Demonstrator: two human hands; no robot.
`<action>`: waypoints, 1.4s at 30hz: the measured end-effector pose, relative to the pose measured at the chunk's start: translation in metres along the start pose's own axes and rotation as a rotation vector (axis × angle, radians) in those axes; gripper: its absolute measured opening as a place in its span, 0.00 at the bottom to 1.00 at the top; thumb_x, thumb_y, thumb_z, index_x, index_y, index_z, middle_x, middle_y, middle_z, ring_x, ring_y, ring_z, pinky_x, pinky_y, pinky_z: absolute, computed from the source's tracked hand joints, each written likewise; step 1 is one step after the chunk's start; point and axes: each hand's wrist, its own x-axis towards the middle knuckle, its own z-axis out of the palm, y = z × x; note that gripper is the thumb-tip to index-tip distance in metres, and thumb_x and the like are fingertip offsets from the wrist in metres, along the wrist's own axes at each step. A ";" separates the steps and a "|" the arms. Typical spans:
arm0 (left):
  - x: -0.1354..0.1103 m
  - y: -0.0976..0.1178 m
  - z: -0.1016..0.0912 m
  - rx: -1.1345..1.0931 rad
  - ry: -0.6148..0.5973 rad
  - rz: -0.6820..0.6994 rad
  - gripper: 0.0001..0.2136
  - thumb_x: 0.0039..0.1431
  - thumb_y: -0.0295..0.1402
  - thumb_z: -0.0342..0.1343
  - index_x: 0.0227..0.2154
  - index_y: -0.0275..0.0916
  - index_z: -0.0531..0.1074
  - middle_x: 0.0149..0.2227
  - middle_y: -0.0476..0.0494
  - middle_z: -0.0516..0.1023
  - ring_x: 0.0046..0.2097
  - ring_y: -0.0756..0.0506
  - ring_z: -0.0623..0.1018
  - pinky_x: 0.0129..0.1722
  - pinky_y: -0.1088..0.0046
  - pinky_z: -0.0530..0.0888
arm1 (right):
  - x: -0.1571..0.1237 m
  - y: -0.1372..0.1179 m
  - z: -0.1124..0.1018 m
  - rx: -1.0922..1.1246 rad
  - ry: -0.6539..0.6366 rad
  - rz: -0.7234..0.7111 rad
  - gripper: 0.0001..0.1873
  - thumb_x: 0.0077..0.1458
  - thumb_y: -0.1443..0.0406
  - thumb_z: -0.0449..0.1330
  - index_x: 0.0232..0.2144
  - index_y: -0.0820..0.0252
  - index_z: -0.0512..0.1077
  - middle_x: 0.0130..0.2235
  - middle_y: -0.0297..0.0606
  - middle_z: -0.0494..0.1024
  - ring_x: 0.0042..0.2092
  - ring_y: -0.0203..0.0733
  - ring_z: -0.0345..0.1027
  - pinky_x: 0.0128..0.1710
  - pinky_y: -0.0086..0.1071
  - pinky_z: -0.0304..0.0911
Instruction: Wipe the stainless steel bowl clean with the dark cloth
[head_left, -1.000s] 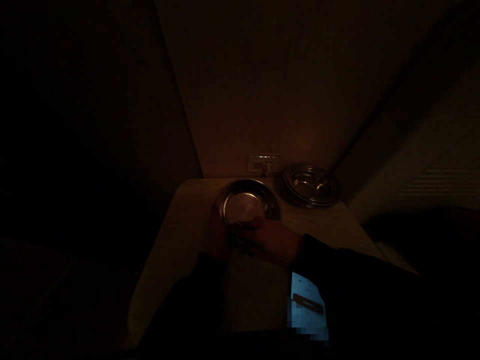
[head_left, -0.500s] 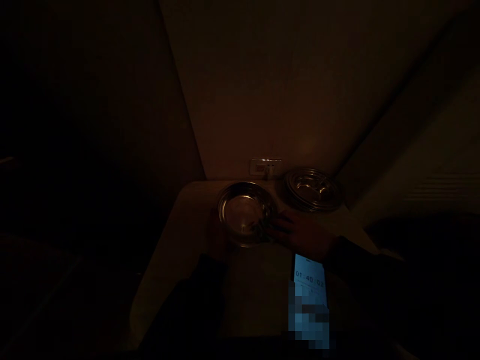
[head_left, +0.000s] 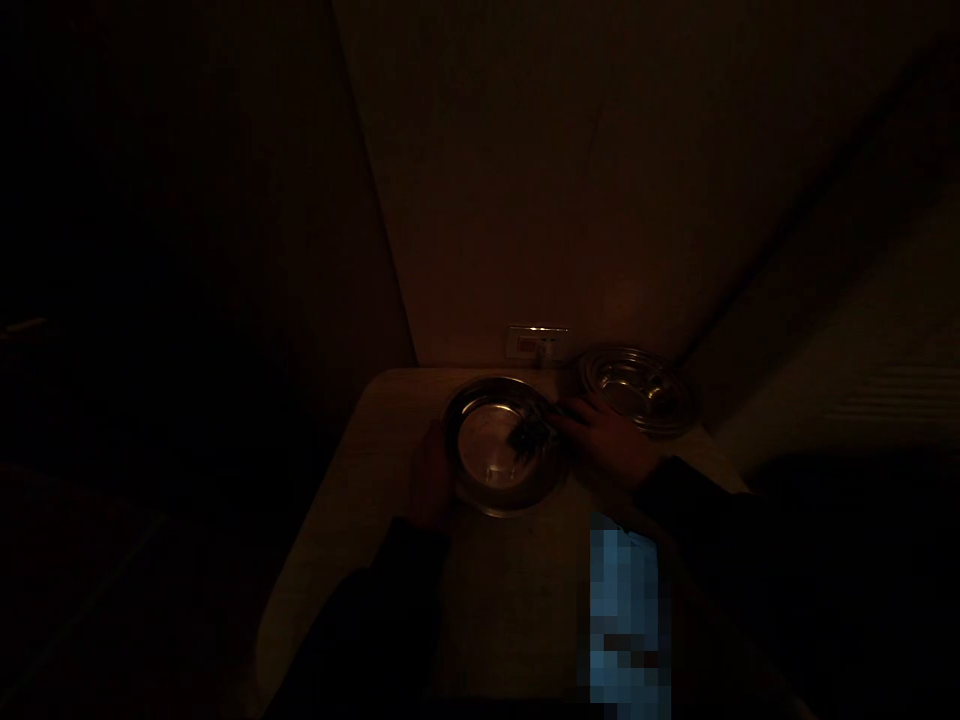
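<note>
The scene is very dark. A round, shiny metal plate point(head_left: 491, 455) with a raised rim lies on the table. My left hand point(head_left: 431, 480) is at its left edge, fingers dimly visible against the rim. Over the plate's right side reaches my right hand point(head_left: 604, 440), its fingers bent around a dark, mottled piece point(head_left: 531, 435) against the inside of the plate. Whether this piece is a cloth or a scrubber, I cannot tell. Behind my right hand, a stack of metal plates point(head_left: 637, 385), the top one divided into compartments, stands at the back right.
A lit phone point(head_left: 626, 600), mostly blurred out, lies at the front right below my right forearm. The small pale table point(head_left: 360, 450) has rounded corners and meets a wall. A socket panel point(head_left: 538, 343) with a plug is on that wall.
My right hand has moved from the plate's lower right up to its upper right, with the dark piece. The whole view has shifted slightly.
</note>
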 end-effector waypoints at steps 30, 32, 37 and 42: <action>0.003 -0.001 0.007 0.081 -0.071 -0.047 0.08 0.57 0.25 0.49 0.34 0.39 0.74 0.40 0.39 0.80 0.44 0.39 0.77 0.51 0.63 0.69 | 0.083 -0.078 0.006 0.321 -0.049 0.057 0.22 0.60 0.72 0.51 0.56 0.66 0.64 0.53 0.53 0.70 0.52 0.48 0.67 0.50 0.39 0.64; 0.003 -0.001 0.006 0.143 -0.085 -0.054 0.10 0.58 0.25 0.47 0.35 0.37 0.73 0.39 0.39 0.80 0.44 0.40 0.77 0.50 0.62 0.70 | 0.079 -0.083 0.006 0.410 -0.069 0.018 0.22 0.59 0.72 0.53 0.55 0.66 0.66 0.52 0.50 0.73 0.51 0.46 0.69 0.51 0.37 0.63; -0.001 0.004 0.004 0.176 -0.090 -0.028 0.10 0.59 0.26 0.48 0.39 0.35 0.73 0.42 0.38 0.79 0.45 0.41 0.78 0.49 0.64 0.72 | 0.063 -0.075 -0.003 0.589 -0.121 -0.112 0.18 0.51 0.72 0.60 0.45 0.55 0.75 0.48 0.35 0.78 0.50 0.40 0.71 0.51 0.29 0.63; -0.001 -0.001 0.007 0.192 -0.085 0.019 0.11 0.60 0.26 0.47 0.41 0.34 0.72 0.43 0.37 0.79 0.45 0.41 0.79 0.47 0.65 0.73 | 0.077 -0.067 -0.004 0.596 0.049 0.166 0.23 0.59 0.74 0.48 0.57 0.66 0.64 0.56 0.54 0.69 0.57 0.49 0.64 0.58 0.42 0.56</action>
